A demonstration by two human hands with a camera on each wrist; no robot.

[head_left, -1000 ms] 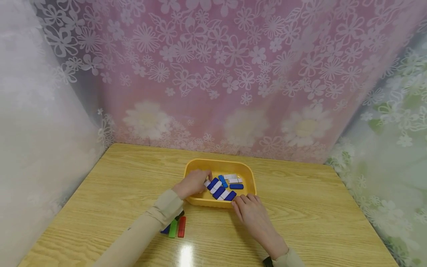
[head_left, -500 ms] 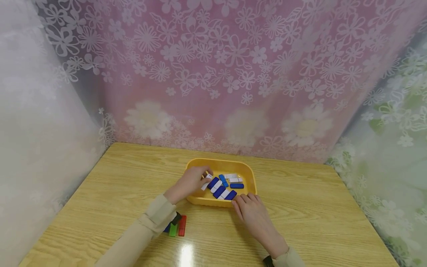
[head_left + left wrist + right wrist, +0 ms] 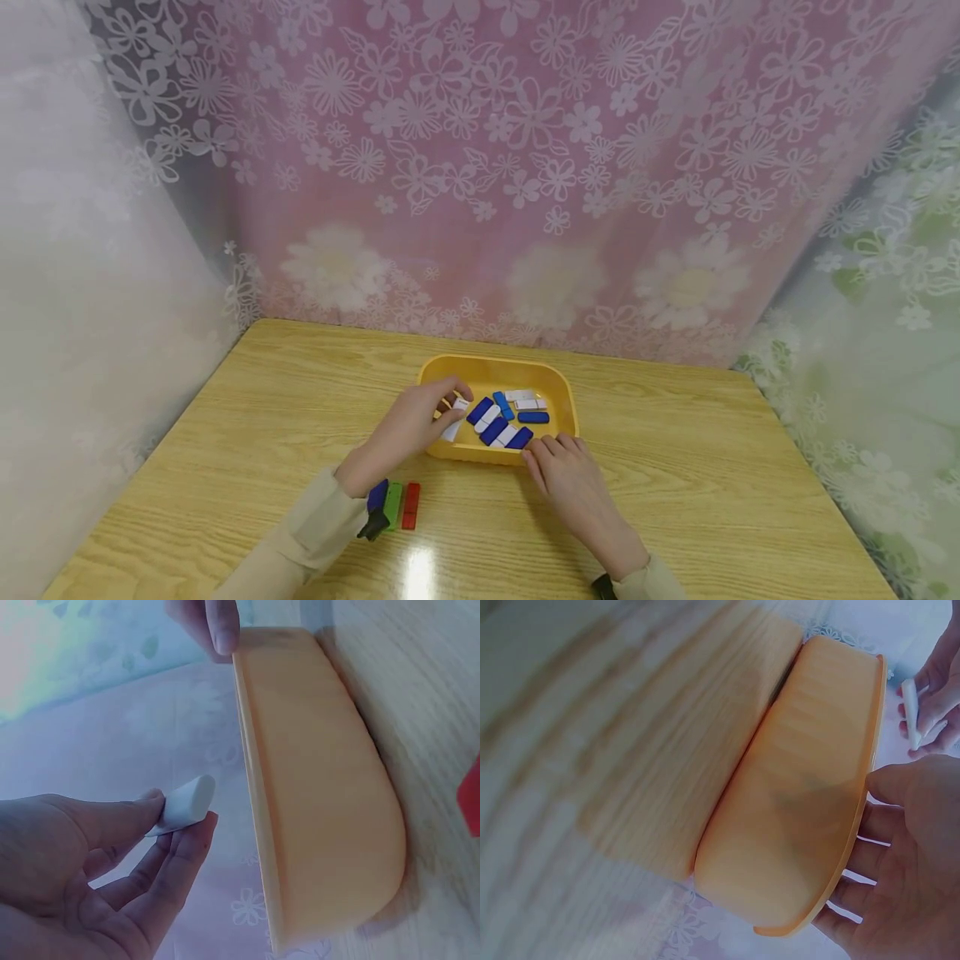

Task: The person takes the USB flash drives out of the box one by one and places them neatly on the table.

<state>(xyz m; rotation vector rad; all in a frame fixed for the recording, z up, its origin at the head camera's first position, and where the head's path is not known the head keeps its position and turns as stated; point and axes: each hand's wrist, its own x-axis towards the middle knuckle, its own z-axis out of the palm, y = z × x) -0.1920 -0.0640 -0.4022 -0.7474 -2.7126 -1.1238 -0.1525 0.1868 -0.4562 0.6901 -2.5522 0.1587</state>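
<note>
My left hand (image 3: 405, 425) pinches a white USB stick (image 3: 186, 806) between thumb and fingertips, over the left end of a yellow plastic basket (image 3: 487, 362). The stick's rounded end faces the camera in the left wrist view. At the basket's front right, my right hand (image 3: 566, 479) grips the rim, thumb outside and fingers over the inner side, as the right wrist view shows. Inside lie blue and white sticks: a slanting alternating row that includes a dark blue one (image 3: 492, 431), and a looser group with a bright blue one (image 3: 503, 406) and a white one (image 3: 530, 405).
On the wooden table (image 3: 675, 467), left of the basket's front, lie a red stick (image 3: 411, 506), a green stick (image 3: 393, 504) and a blue stick (image 3: 377, 496), partly behind the left wrist's black strap (image 3: 372, 525). A pink flowered curtain (image 3: 465, 167) hangs behind.
My left hand has lifted the white USB stick from the left end of the slanting row and drawn it left and toward me. The right hand stays on the rim.
</note>
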